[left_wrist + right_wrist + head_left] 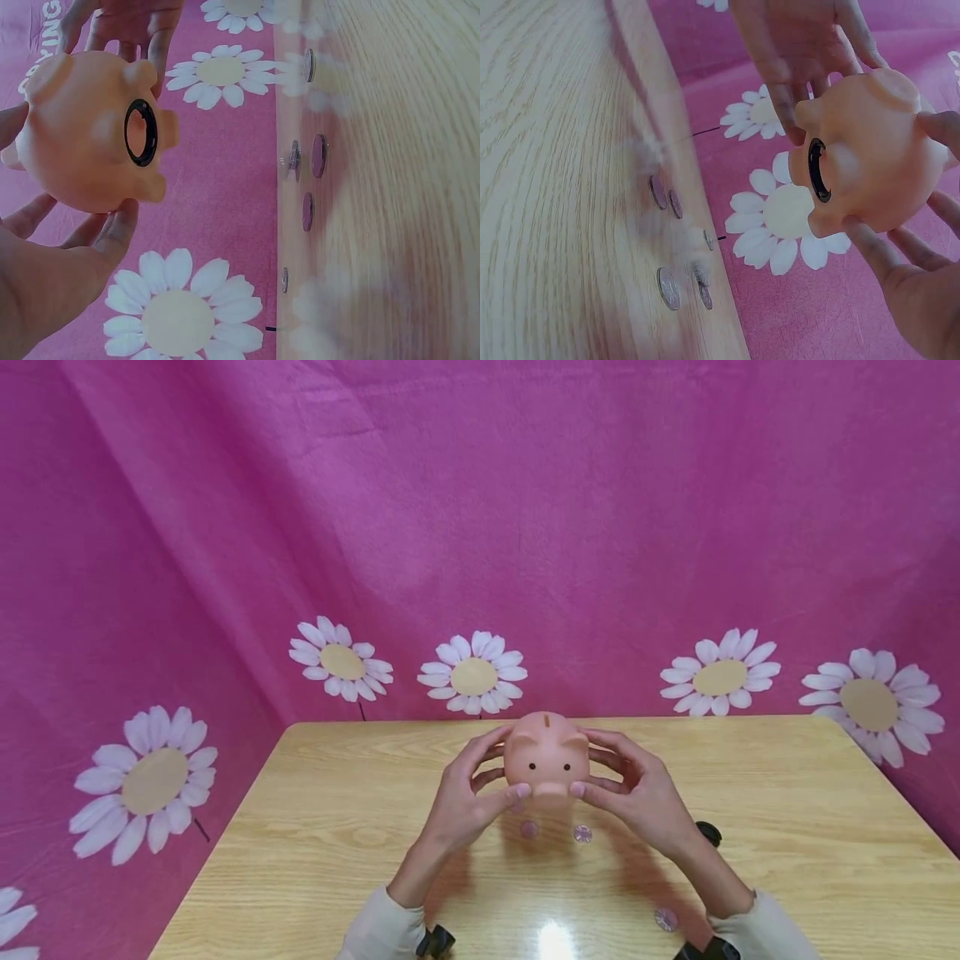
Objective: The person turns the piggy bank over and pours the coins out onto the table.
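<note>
A pink piggy bank (546, 760) is lifted above the table, its snout toward me and the coin slot on top. My left hand (468, 789) grips one side of it, thumb beside the snout. On the opposite side my right hand (637, 785) holds it the same way. From below, the left wrist view shows its round belly hole, rimmed by a black ring (152, 133) with no plug in it. Several coins lie on the wood beneath, among them a coin (582, 833) under the snout and another coin (665, 919) nearer my right sleeve.
The light wooden table (315, 827) ends at a pink cloth backdrop (525, 527) printed with white daisies. A small black round piece (708, 833) lies on the table, partly behind my right wrist.
</note>
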